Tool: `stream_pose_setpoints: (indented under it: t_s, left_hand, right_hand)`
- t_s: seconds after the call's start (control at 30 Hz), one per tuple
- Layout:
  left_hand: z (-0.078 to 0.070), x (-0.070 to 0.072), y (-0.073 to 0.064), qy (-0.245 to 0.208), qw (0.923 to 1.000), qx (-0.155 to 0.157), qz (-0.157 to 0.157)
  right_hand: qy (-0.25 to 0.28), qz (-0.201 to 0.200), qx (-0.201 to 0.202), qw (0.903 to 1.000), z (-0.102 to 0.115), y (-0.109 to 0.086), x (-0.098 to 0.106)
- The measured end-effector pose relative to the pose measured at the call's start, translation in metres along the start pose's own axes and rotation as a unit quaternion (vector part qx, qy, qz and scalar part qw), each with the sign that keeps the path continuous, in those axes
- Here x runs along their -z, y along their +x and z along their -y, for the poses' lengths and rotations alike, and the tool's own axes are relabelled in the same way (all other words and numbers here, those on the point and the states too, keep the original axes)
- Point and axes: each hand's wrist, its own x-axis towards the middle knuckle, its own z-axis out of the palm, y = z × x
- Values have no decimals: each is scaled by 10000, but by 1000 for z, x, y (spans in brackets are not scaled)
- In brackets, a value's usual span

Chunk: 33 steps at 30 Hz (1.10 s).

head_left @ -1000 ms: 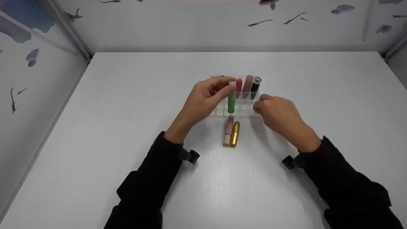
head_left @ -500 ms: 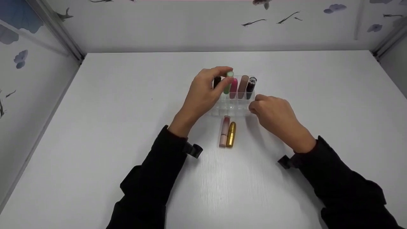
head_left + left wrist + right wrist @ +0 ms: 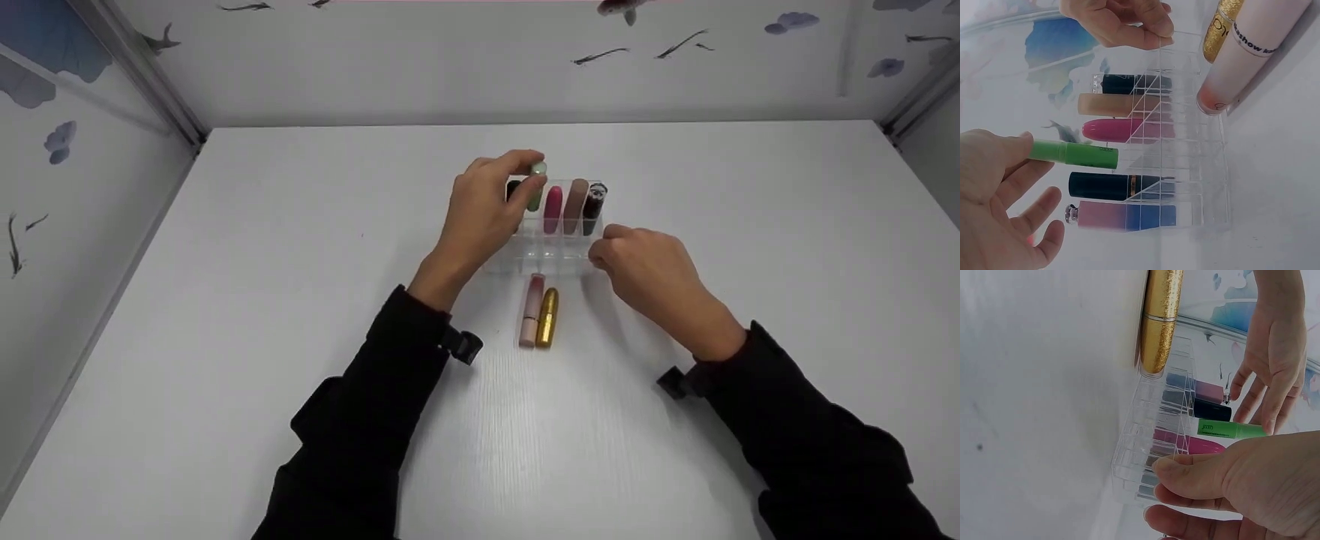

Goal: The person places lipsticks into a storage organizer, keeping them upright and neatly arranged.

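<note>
My left hand [image 3: 480, 210] pinches a green lip balm tube [image 3: 1081, 154] by its pale upper end, thumb on one side. The tube stands upright over the back row of a clear lipstick organizer [image 3: 1190, 169], its lower end at the gap between a pink lipstick [image 3: 1109, 130] and a black-and-gold tube [image 3: 1100, 186]. That end looks just above the slot. At the organizer's right front corner, my right hand [image 3: 652, 266] grips the clear wall between thumb and curled fingers. Its fingertips partly cover the organizer in the right wrist view.
A pale pink lip gloss [image 3: 532, 311] and a gold lipstick [image 3: 548, 319] lie side by side in front of the organizer. Also in its back row are a brown tube [image 3: 575, 206], a black patterned tube [image 3: 594, 210] and a pink-and-blue one [image 3: 1100, 215].
The left hand has carried the green tube from above the organizer's front back over its rear row. The right hand stays at the corner. The head view has shifted slightly.
</note>
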Motion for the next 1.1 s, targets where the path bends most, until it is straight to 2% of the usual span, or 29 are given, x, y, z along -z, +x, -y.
stream_pose_setpoints:
  t_s: [0.2, 0.37, 0.53, 0.7, 1.1]
  left_hand:
    - [1, -5, -1, 113, 9999, -48, -7]
    - [3, -8, -2, 478, 9987, -159, -50]
    - [6, -11, -3, 826, 9966, -58, 26]
    - [10, -12, -3, 802, 9968, 32, 57]
    - [12, -16, -5, 709, 9973, -40, -205]
  right_hand:
    - [26, 14, -7, 10000, 0, 0, 1]
    - [60, -47, 19, 10000, 0, 0, 1]
    - [86, -45, 29, 9999, -1, 0, 1]
    - [37, -83, 2, 10000, 0, 0, 2]
    - [83, 18, -17, 10000, -1, -1, 2]
